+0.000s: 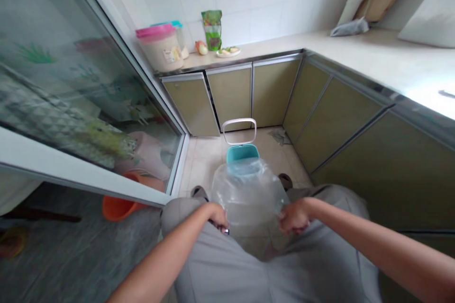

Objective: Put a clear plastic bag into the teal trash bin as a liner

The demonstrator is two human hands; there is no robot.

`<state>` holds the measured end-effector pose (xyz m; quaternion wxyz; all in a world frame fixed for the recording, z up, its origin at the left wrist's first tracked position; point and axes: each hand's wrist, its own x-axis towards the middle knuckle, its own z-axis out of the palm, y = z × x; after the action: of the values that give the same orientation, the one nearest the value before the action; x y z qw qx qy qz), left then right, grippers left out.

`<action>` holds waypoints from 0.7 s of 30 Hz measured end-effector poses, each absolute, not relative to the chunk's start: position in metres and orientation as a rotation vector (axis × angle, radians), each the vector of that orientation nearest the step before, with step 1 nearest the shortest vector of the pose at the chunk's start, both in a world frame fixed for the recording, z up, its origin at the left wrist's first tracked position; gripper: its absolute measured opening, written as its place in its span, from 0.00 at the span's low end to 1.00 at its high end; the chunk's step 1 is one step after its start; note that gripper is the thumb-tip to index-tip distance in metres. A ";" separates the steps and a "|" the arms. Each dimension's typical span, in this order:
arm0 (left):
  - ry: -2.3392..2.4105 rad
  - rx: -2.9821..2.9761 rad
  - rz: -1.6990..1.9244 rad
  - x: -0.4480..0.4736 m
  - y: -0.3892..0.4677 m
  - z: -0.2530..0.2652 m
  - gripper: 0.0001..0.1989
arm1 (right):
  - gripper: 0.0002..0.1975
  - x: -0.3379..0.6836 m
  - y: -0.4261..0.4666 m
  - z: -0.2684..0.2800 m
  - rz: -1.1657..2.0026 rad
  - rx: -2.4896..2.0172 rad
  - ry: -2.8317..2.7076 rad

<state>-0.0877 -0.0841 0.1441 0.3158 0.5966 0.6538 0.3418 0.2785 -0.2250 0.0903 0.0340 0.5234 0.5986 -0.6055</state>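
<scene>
A clear plastic bag (249,194) is spread wide between my two hands, low in front of my knees. My left hand (217,215) is closed on its left edge, and my right hand (294,216) is closed on its right edge. Just beyond the bag, a teal trash bin (242,152) stands on the floor, its front partly covered by the see-through film. The bin's white rim frame (240,131) is tipped up at the back. A small dark and shiny item shows at my left fingers; I cannot make out what it is.
Cabinets (229,94) close off the back and right. On the counter (263,52) stand a pink-lidded container (161,49), a green pouch (212,31) and a plate of food (228,51). A sliding glass door (177,165) is at left, with an orange bucket (119,207) past it.
</scene>
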 end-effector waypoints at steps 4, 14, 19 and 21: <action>1.643 1.113 0.293 -0.055 -0.153 0.045 0.09 | 0.18 0.294 -0.214 0.054 -2.082 1.254 1.653; 1.092 1.137 0.455 -0.076 -0.073 0.112 0.08 | 0.19 0.327 -0.125 0.139 -2.333 1.928 1.800; 1.123 1.256 0.658 -0.079 -0.047 0.145 0.16 | 0.16 0.331 -0.097 0.173 -2.286 2.106 1.923; 1.140 1.293 0.723 -0.079 -0.041 0.150 0.24 | 0.17 0.330 -0.091 0.182 -2.241 2.173 1.951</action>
<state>-0.0788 -0.0407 0.1504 0.5941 0.5565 0.4904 0.3112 0.3302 -0.0907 0.1824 -0.2663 0.5691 0.5108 -0.5868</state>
